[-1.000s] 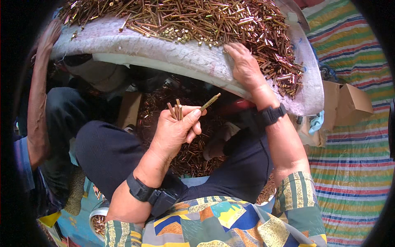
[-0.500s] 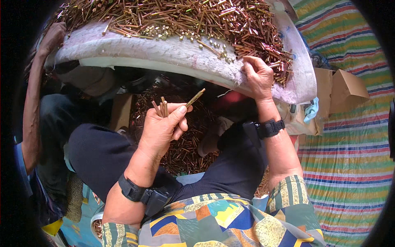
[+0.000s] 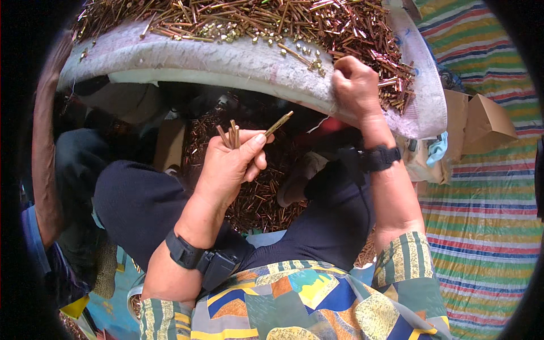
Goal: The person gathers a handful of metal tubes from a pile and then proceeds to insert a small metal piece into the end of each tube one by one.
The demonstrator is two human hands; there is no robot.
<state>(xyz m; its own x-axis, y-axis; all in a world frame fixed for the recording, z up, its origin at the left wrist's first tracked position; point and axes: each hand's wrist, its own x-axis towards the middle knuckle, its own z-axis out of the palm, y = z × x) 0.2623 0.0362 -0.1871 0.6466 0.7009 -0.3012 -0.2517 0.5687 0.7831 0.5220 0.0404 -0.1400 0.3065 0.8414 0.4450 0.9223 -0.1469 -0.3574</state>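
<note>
Left hand (image 3: 229, 164) pinches slim brass pins (image 3: 232, 135); right hand (image 3: 354, 85), apparently closed, rests on the padded board's (image 3: 226, 59) near edge.

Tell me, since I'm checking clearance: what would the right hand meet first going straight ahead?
The right hand already rests on the padded board; straight ahead lies the heap of brass pins, likely touching.

An open brown cardboard box (image 3: 486, 122) lies on the striped mat (image 3: 487, 226) at the right, just beside the edge of the desk (image 3: 226, 62), its flaps spread and its inside plain. Another brown cardboard piece (image 3: 170, 144) stands under the desk, left of the raised hand, partly shadowed. No labels, signs or screens show.
</note>
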